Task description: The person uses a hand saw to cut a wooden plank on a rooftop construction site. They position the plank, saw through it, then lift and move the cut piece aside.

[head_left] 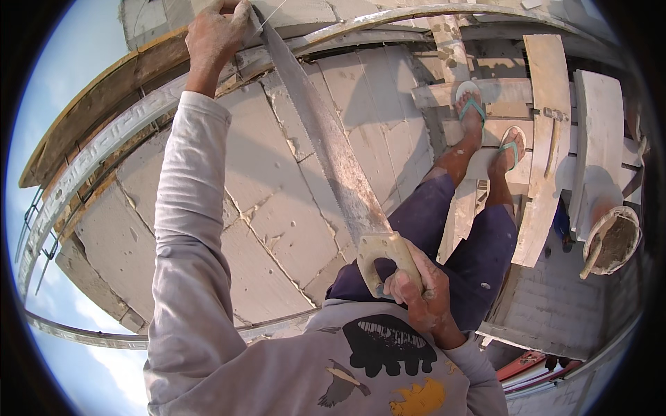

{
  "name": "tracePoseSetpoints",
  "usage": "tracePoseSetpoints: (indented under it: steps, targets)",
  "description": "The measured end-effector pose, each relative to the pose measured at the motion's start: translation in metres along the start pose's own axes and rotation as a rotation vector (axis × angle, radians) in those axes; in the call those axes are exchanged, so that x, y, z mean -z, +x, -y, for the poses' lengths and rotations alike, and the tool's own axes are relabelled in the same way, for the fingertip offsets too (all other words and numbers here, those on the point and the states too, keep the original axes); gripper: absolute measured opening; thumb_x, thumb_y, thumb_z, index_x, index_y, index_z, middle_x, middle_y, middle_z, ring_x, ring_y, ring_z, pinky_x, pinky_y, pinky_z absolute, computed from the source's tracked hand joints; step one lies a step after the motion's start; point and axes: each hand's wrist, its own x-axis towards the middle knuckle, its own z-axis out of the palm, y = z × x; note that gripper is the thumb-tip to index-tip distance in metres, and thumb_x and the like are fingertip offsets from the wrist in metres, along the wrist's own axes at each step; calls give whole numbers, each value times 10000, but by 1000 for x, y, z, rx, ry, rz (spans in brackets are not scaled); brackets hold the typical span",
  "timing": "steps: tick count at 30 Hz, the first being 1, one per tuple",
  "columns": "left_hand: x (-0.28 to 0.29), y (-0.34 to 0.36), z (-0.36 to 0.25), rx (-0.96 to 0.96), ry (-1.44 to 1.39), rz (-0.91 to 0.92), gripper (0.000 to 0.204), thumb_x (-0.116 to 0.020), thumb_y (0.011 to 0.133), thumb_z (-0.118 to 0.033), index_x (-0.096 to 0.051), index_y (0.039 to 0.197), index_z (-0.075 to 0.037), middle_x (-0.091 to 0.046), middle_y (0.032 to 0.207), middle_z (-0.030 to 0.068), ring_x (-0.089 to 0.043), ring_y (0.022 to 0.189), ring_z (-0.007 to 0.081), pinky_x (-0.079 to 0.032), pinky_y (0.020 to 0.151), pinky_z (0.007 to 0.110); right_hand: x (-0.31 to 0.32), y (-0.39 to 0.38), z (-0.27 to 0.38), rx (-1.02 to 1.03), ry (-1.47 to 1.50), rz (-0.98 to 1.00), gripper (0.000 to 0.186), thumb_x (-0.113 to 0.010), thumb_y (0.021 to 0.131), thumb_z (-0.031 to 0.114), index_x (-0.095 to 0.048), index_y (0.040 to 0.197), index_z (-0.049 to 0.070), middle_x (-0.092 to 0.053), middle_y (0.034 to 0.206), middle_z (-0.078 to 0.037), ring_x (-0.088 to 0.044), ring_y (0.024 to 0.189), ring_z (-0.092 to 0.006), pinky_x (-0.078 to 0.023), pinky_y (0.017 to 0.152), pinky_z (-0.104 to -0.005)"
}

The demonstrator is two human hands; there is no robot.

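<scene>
My right hand (423, 295) is wrapped round the pale, worn handle of a long hand saw (322, 139). The rusty blade runs up and away to the left, its toothed edge on the left side, in front of a light block wall (267, 184). At the top, my left hand (216, 38) is closed beside the saw's narrow tip, on the upper edge of the wall. Its fingertips reach the picture's edge, so what they pinch is hidden. A thin pale line (275, 15) passes close to the tip.
My sandalled feet (472, 114) stand on wooden scaffold planks (544, 149) at the right. A mortar-crusted bucket (614, 239) with a stick in it is at the far right. A long metal straightedge (104, 149) and a wooden board (104, 100) run along the wall's upper left.
</scene>
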Motion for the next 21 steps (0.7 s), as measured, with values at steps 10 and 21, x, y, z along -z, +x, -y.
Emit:
tracePoseSetpoints:
  steps: [10, 21]
  targets:
    - [2, 0, -8, 1, -21, 1, 498, -666, 972, -586, -782, 1232, -178, -808, 1171, 149, -744, 1170, 348, -534, 1039, 473, -27, 123, 39, 75, 82, 37, 512, -600, 1089, 221, -531, 1535, -22, -696, 946, -52, -599, 752, -56, -510, 687, -240]
    - [3, 2, -9, 17, -22, 7, 495, -666, 973, -584, -782, 1233, -178, -808, 1169, 148, -746, 1161, 350, -535, 1034, 474, -21, 75, 11, 60, -47, -1, 530, -608, 1084, 224, -520, 1530, -48, -718, 989, -83, -631, 775, -91, -528, 705, -267]
